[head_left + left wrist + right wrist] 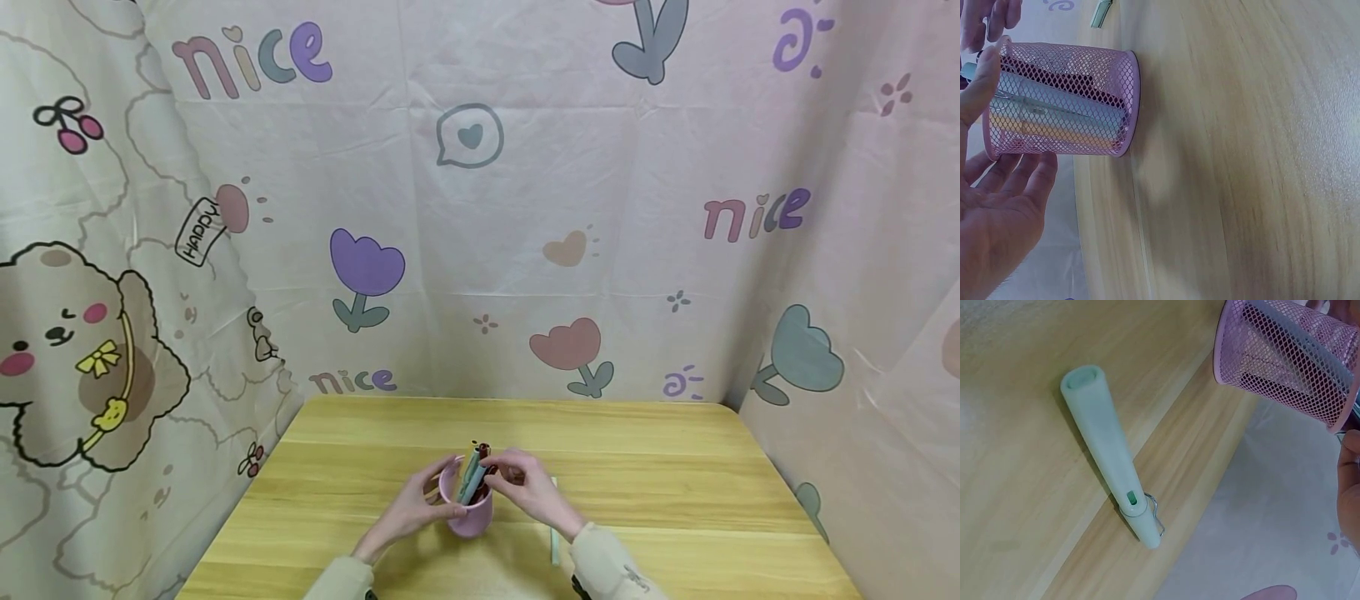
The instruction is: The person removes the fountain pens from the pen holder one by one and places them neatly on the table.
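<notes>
My left hand holds a pink mesh pen holder, thumb on one side of the rim and fingers on the other. Several pens stand inside it, among them a pale blue pen and dark red ones at the right. Above the holder's right side, my right hand has its fingertips curled together and pinches the upper end of a pen; the fingers hide most of that end. A pale green pen with a wire clip lies on the table, beside the right forearm in the head view.
The wood-grain table ends at a back edge just beyond the hands. A printed cloth hangs behind it and along both sides. Pale sleeves cover both forearms.
</notes>
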Demonstrator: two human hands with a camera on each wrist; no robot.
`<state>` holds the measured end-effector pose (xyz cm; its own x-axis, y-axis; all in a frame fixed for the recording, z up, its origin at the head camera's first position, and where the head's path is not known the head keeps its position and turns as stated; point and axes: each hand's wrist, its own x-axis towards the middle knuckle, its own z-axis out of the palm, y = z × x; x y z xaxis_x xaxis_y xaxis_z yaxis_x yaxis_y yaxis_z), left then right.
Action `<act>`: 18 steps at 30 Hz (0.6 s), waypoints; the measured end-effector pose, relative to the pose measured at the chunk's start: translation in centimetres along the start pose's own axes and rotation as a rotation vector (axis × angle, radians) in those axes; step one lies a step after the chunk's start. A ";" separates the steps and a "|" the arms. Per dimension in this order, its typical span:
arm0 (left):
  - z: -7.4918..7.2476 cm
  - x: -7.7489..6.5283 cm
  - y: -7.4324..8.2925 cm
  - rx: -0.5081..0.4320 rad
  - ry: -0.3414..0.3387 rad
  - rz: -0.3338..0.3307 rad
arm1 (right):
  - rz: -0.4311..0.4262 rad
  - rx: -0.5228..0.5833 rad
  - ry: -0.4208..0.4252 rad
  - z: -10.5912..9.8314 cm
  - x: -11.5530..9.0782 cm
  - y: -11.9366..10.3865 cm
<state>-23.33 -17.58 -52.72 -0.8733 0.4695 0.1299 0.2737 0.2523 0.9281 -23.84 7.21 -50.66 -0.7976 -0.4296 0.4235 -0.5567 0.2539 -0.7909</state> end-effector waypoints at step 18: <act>0.0 0.0 -0.1 0.000 -0.001 0.000 | 0.096 -0.081 0.040 0.4 0.8 0.0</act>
<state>-23.39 -17.62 -52.76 -0.8730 0.4702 0.1293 0.2736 0.2528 0.9280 -24.42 6.56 -50.51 -0.8559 -0.3655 0.3659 -0.4929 0.3619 -0.7913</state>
